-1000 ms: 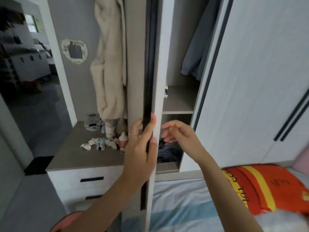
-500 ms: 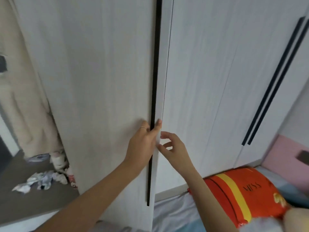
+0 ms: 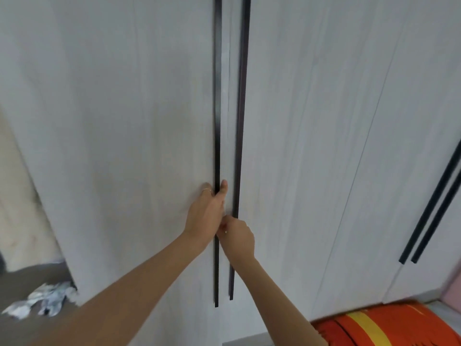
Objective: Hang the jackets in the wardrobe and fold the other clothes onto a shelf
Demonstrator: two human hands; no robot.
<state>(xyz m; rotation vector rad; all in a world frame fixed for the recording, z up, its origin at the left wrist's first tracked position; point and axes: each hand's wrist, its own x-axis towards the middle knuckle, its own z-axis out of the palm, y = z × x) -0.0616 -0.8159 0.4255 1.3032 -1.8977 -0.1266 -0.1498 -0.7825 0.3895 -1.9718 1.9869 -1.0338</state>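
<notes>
**Both hands at the wardrobe handles, doors shut**

The wardrobe [image 3: 311, 121] is seen with two doors closed, or very nearly so, along a seam [image 3: 228, 71] that runs straight up from between the hands. The left handle [image 3: 217, 96], a long black upright strip, is gripped by the left hand [image 3: 207, 213]: its fingers [image 3: 207, 192] are curled round the strip from the left, with the thumb laid on the far side. Just below and to the right, the right hand [image 3: 239, 238] is held with curled fingers against the right handle [image 3: 242, 96], which runs parallel and close beside the first. Whether that strip is truly clasped cannot be told. No jackets or other clothes are shown; they are judged to lie behind the doors or out of view. As both handles stand upright, an opening pull would have to be directed toward the body and outward from the seam, each door being taken by the nearer hand
</notes>
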